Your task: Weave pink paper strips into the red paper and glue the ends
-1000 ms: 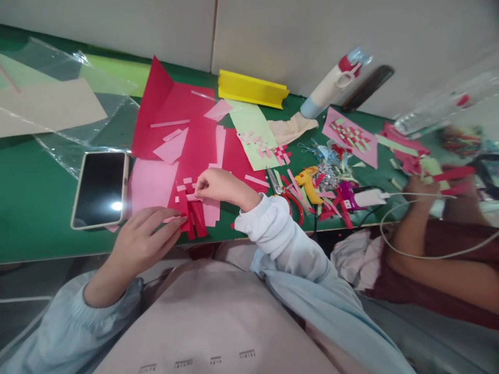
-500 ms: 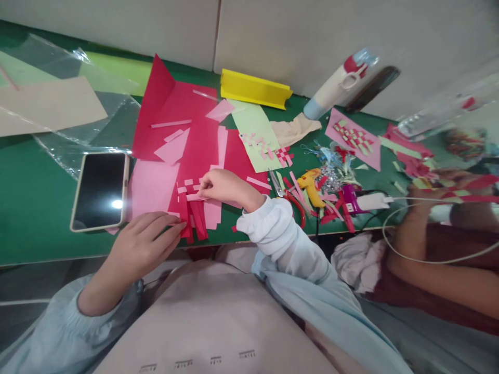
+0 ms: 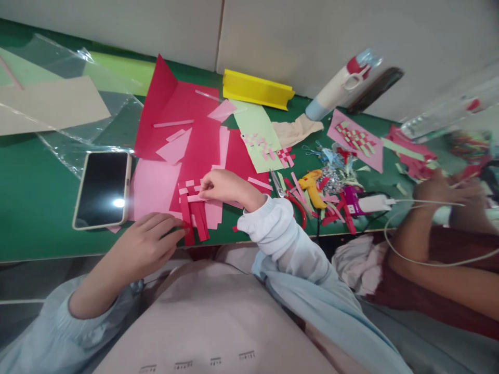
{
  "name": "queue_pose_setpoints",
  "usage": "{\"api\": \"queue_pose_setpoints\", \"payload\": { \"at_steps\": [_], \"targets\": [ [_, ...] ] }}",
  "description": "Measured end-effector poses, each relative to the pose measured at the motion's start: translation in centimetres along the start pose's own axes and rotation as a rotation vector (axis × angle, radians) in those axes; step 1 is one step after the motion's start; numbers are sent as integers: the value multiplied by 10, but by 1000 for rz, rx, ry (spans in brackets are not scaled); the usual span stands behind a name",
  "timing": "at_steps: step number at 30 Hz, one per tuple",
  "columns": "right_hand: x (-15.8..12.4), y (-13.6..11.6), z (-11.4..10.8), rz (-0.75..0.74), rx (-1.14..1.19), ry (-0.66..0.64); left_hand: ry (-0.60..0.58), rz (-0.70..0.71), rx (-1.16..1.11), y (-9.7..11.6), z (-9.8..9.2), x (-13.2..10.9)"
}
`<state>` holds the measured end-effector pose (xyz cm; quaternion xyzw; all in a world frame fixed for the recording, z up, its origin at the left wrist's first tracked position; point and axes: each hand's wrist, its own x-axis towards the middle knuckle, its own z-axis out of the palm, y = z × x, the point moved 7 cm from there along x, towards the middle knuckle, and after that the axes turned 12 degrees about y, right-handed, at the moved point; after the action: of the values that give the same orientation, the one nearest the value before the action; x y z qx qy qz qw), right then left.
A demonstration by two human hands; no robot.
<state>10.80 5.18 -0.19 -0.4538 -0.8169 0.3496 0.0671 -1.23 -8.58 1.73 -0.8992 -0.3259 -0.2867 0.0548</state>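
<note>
A small woven piece of red and pink paper strips lies near the front edge of the green table, its loose red strips hanging toward me. My right hand pinches a pink paper strip at its right end, where the strip crosses the red ones. Beside the leftmost red strip is my left hand, fingers loosely bent and a little apart, fingertips at the strip's edge. Beneath the weaving lie red card and pink paper.
A phone lies at left, near clear plastic sleeves. Rightward are scissors, a yellow glue gun, paper scraps, a white charger with its cable, and a bottle. Another person's hands work at far right.
My left fingers have eased off the leftmost red strip, which now lies straighter toward the table edge. My right hand keeps its pinch. The other person's hands have shifted.
</note>
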Motion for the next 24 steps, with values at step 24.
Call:
{"api": "queue_pose_setpoints", "payload": {
  "at_steps": [24],
  "targets": [
    [4, -3, -4, -12, -68, 53, 56, -176, 82, -9, 33, 15]
  ]
}}
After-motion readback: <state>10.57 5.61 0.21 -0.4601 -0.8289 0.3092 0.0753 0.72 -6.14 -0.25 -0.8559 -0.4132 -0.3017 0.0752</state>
